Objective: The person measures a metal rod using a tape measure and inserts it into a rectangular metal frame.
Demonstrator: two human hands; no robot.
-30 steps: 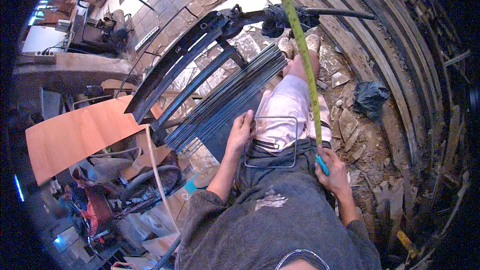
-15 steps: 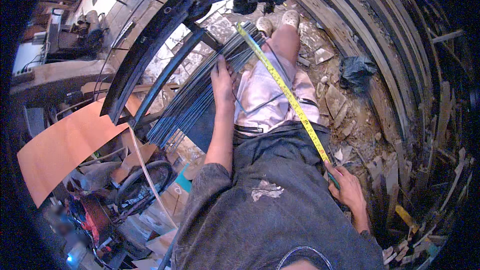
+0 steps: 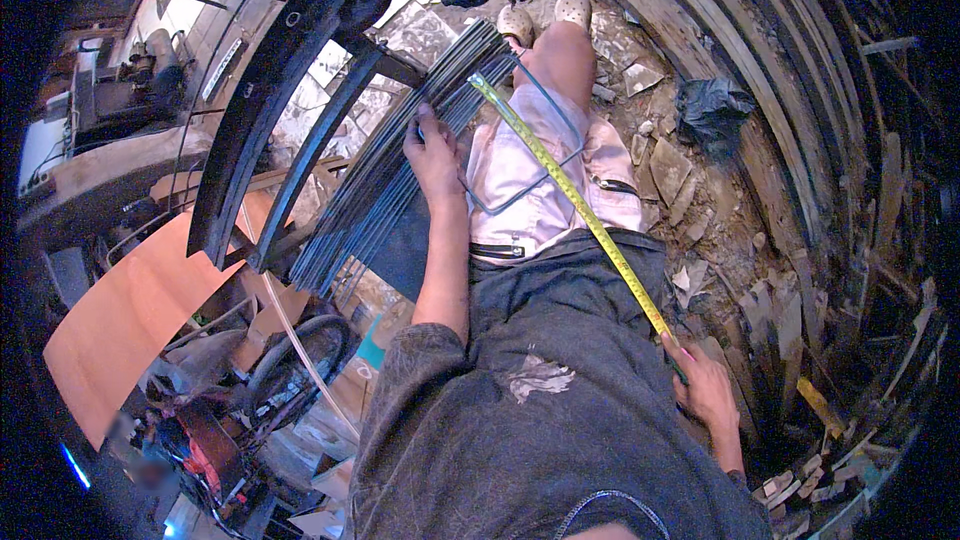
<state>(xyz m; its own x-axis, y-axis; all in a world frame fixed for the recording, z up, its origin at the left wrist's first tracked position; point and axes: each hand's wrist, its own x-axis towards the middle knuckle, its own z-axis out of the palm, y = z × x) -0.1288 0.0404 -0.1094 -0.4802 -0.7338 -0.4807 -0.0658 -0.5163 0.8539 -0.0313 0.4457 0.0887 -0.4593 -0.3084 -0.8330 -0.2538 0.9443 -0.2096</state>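
My right hand (image 3: 706,388) is closed around a tape measure, whose green case (image 3: 681,370) shows only in part. Its yellow blade (image 3: 570,190) runs out over my lap to the bundle of thin metal rods (image 3: 375,170). Against that bundle, my left hand (image 3: 436,162) has its fingers curled at the rods, thumb raised; its grip is partly hidden. A bent metal rod (image 3: 535,185) makes an angular loop across my pink shorts, one end near my left hand. The blade's free tip lies over the rods, beyond my left hand.
A dark curved metal frame (image 3: 262,90) stands left of the rods. An orange sheet (image 3: 140,305) and a wheel (image 3: 295,365) are at lower left. Long wooden planks (image 3: 760,70) line the right, with a black plastic bag (image 3: 712,110) and rubble (image 3: 670,190) beside my legs.
The tape's blade tip has come down toward me and slightly left, and its slant has changed. The bent rod's loop shows more fully over my shorts. The view has shifted a little.
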